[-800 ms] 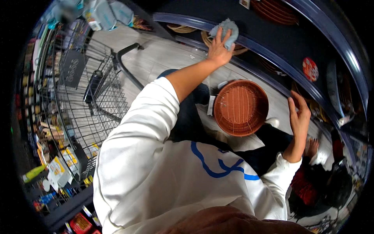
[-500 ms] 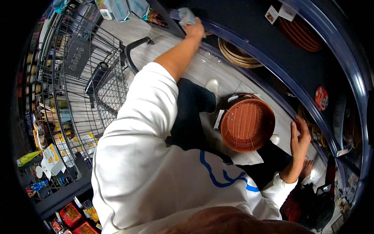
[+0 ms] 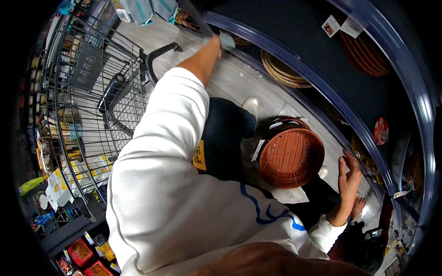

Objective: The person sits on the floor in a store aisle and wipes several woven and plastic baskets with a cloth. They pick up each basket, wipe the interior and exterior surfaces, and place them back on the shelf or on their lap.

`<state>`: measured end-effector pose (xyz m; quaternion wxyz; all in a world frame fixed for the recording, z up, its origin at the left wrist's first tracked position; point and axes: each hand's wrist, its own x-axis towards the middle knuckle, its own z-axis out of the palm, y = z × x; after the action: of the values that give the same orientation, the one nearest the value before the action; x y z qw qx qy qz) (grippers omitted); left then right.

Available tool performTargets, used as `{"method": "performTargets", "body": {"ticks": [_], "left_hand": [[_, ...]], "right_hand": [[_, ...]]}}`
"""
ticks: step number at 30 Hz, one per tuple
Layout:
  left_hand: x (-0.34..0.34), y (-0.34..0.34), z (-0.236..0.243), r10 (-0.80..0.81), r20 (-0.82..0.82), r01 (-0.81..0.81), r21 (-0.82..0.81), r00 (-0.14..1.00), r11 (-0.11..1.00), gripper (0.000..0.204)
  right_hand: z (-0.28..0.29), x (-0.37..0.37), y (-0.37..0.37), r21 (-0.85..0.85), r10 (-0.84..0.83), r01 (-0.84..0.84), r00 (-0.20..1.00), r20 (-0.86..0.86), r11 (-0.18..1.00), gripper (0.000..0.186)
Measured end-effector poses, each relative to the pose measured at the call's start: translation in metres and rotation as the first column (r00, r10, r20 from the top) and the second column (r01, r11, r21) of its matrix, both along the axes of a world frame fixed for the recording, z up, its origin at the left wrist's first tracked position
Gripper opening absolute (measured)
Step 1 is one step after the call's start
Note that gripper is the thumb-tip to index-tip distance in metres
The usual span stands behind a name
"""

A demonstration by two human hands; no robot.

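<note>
Far out on the left, my left hand (image 3: 212, 49) is closed on a grey cloth (image 3: 226, 41), both smeared by motion. The cloth is beside the end of a shelf's dark blue edge strip (image 3: 264, 39). My right hand (image 3: 351, 179) is near the same shelf unit on the right, fingers bent and apart, with nothing in it. On the floor between my legs rests a round reddish-brown woven basket (image 3: 292, 158), apparently stacked on others whose rims and white tags show behind it. My right hand does not touch it.
A black wire shopping cart (image 3: 99, 83) holding a dark bottle (image 3: 112, 92) stands at left. Lower shelves hold round tan baskets (image 3: 284, 71); reddish-brown ones (image 3: 363, 53) sit higher up. Packaged goods (image 3: 80, 253) fill the lower left. Dark bundled items (image 3: 368, 248) lie at lower right.
My left hand has come down off the shelf edge and slightly leftward, still holding the cloth. My right hand has shifted a little nearer to me, remaining empty.
</note>
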<state>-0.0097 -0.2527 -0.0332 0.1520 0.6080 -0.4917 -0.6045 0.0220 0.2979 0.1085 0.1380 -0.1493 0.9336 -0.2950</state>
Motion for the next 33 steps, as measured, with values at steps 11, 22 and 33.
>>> {"method": "performTargets", "body": {"ticks": [11,22,33], "left_hand": [[-0.008,0.01,0.04,0.065,-0.1,-0.08,-0.159,0.993,0.984,0.07],[-0.048,0.179,0.005,-0.462,0.525,0.697,-0.595,0.715,0.401,0.088],[-0.007,0.401,0.039,-0.834,0.264,0.778,-0.565,0.485,0.274,0.074]], "right_hand": [[0.014,0.008,0.008,-0.021,-0.027,0.026,0.998,-0.052,0.999,0.026],[0.019,0.018,0.012,-0.093,0.023,-0.035,0.991,-0.129,0.995,0.026],[0.013,0.02,0.021,-0.073,0.023,-0.034,0.989,-0.146,0.997,0.029]]}}
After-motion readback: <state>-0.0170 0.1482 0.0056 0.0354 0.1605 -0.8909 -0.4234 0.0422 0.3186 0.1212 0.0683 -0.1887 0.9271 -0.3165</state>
